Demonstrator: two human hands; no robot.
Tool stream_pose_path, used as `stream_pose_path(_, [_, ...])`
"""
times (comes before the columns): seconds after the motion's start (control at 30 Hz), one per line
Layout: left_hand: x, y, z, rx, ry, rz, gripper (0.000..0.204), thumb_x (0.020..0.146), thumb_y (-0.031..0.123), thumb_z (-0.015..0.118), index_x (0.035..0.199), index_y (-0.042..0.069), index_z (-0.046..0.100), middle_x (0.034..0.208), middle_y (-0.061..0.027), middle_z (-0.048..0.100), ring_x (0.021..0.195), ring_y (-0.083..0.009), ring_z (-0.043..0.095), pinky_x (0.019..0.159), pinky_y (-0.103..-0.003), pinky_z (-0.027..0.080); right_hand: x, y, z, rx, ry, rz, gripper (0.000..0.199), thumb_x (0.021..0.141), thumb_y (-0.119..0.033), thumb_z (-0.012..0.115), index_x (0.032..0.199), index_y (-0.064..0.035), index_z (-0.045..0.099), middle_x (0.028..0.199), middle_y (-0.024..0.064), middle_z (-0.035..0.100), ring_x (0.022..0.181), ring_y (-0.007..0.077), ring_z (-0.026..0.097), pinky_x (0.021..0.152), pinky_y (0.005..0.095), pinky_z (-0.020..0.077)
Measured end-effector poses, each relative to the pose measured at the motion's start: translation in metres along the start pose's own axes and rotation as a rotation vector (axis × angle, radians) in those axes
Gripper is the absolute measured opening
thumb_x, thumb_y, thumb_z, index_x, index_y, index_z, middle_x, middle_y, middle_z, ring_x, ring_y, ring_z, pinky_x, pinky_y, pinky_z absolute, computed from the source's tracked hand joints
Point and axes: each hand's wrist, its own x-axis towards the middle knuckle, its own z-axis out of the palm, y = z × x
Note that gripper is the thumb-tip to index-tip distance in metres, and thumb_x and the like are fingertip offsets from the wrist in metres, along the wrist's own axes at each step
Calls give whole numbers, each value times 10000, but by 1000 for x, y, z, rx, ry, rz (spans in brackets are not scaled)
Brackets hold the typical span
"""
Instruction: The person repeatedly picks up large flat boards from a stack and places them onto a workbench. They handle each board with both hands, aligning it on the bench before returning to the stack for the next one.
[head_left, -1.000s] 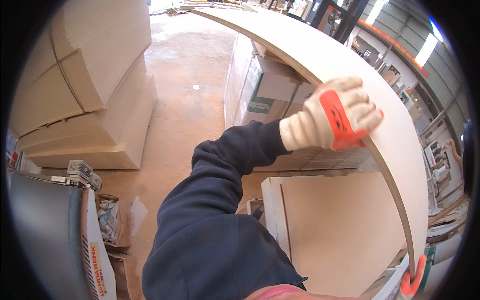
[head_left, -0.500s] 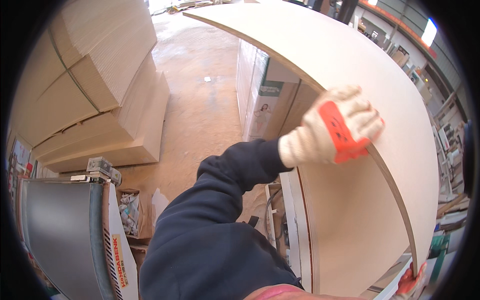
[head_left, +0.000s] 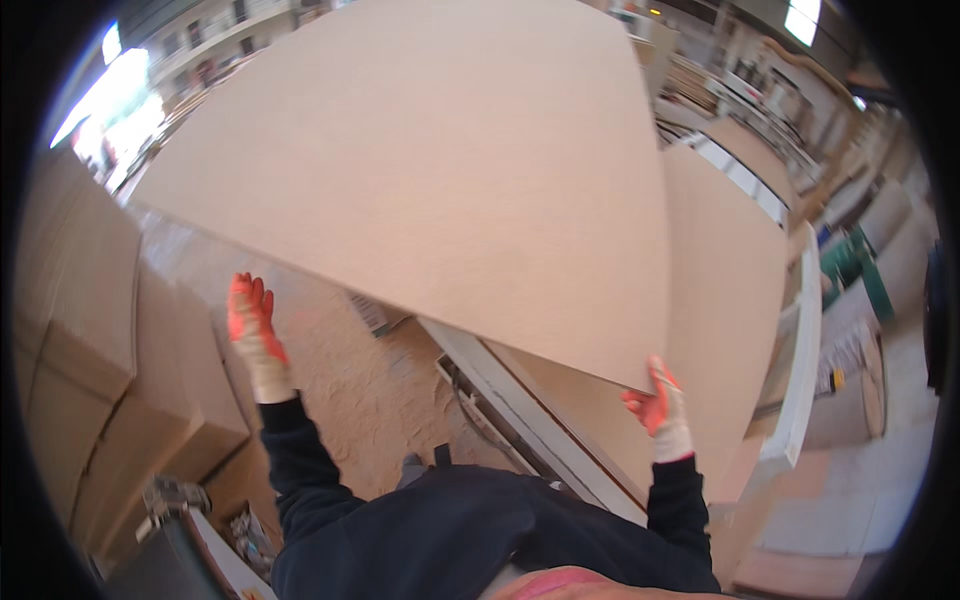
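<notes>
A large pale wooden board (head_left: 430, 170) spans the upper middle of the view, its near corner pointing toward my right side. My right hand (head_left: 660, 405), in a cream glove with an orange palm, is closed on that corner, thumb above the face and fingers at the edge. My left hand (head_left: 255, 325), gloved alike, is held up at the left, fingers stretched out and apart from the board's long near edge. Below the held board lies another pale board (head_left: 725, 260) on a machine bed with a white side rail (head_left: 530, 400).
Tall stacks of brown sheets (head_left: 75, 290) stand close on the left. A dark machine with a small motor (head_left: 175, 495) is at lower left. A white curved frame bar (head_left: 800, 350) and green equipment (head_left: 855, 270) are on the right. Dusty floor (head_left: 350, 385) shows between.
My left hand has let go of the board's edge and moved left. The board has swung round in front of me; my right hand, still at its corner, now shows further into view.
</notes>
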Motion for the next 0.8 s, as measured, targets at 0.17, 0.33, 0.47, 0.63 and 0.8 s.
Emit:
stream_pose_path(0.17, [143,-14,-35,-397,90,-433,863,1006,707,603,1574,63,520,1595,-139,559,1459,-331,523,1210,-543,426,10,37,25,-86,101,61,557,982,-613,723,1227,-119,645,939,105,732,557,279,704,414,335,498])
stream_pose_path(0.33, [209,-29,-46,-68,-94,-257,770,1044,614,594,1554,39,537,1555,-142,594,1412,-316,566,1204,-487,450,1,83,25,-88,123,49,569,954,-634,714,1128,-99,631,862,115,700,443,236,600,379,336,454])
stream_pose_path(0.47, [221,-34,-83,64,-264,-83,607,1132,454,528,1558,21,521,1561,-175,572,1403,-320,567,1209,-473,445,-5,148,46,-67,277,89,583,955,-640,706,1117,-90,603,875,108,689,436,230,591,364,334,440])
stream_pose_path(0.63, [244,-58,-100,484,-471,103,547,1140,395,501,1546,31,532,1601,-142,537,1452,-307,522,1229,-483,425,4,252,92,-7,292,175,635,963,-671,687,1211,-92,604,927,98,694,471,232,621,371,327,462])
stream_pose_path(0.8, [244,-103,-67,172,-358,-208,531,1133,384,510,1530,34,549,1584,-138,551,1442,-298,528,1222,-482,432,14,376,127,-40,312,298,691,1004,-685,632,1377,-104,603,1006,76,737,578,218,672,455,330,530])
